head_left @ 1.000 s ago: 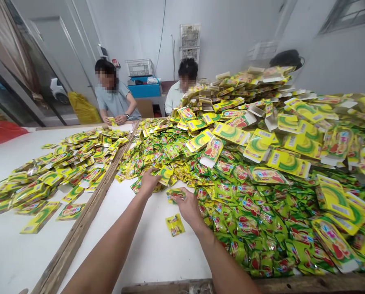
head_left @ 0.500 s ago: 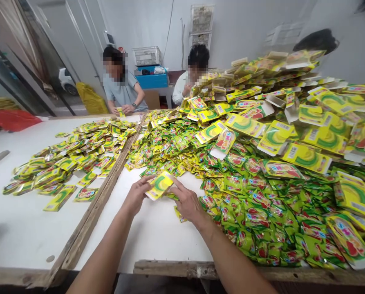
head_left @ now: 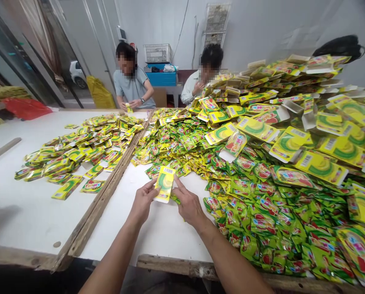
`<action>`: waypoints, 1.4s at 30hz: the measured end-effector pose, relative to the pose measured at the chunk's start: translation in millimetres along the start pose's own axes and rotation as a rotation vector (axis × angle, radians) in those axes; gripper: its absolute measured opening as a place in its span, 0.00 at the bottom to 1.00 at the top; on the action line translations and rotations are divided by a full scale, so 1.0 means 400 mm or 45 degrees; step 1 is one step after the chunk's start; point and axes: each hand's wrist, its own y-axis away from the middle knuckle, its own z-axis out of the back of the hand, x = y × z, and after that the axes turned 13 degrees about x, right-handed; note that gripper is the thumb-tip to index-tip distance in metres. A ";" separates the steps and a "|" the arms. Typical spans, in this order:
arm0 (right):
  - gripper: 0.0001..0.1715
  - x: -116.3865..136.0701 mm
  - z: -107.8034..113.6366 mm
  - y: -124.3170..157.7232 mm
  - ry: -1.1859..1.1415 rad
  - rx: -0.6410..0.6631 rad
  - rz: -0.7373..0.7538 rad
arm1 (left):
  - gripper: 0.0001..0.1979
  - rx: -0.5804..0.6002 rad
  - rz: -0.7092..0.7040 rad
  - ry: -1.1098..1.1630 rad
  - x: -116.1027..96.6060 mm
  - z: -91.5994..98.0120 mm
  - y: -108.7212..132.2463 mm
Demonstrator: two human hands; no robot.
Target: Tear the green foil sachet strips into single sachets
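A small yellow carton (head_left: pixel 164 183) with a green swirl and a barcode is upright in my left hand (head_left: pixel 144 199), thumb on its front face and fingers behind. Close at its right side is my right hand (head_left: pixel 190 204), index fingertip against the carton's upper right edge. Under the curled fingers of that hand a bit of a green packet (head_left: pixel 175 199) shows; the rest of it is hidden. Beyond and to the right of both hands spreads a heap of shiny green packets (head_left: pixel 263 216).
Flat yellow cartons (head_left: pixel 320 163) are heaped high at the right. A wooden strip (head_left: pixel 108 192) divides the white table (head_left: pixel 108 241); left of it lies a pile of filled-looking cartons (head_left: pixel 75 155). Two people (head_left: pixel 133 87) sit across the table, and dark hair shows behind the heap.
The carton has turned from a slanted position to upright, its barcode end now at the top. My right index finger stays by its edge. The whole view has shifted slightly.
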 end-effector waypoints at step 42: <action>0.16 -0.034 0.044 -0.018 -1.206 -0.073 -0.393 | 0.30 0.387 0.368 -0.369 0.032 0.003 0.078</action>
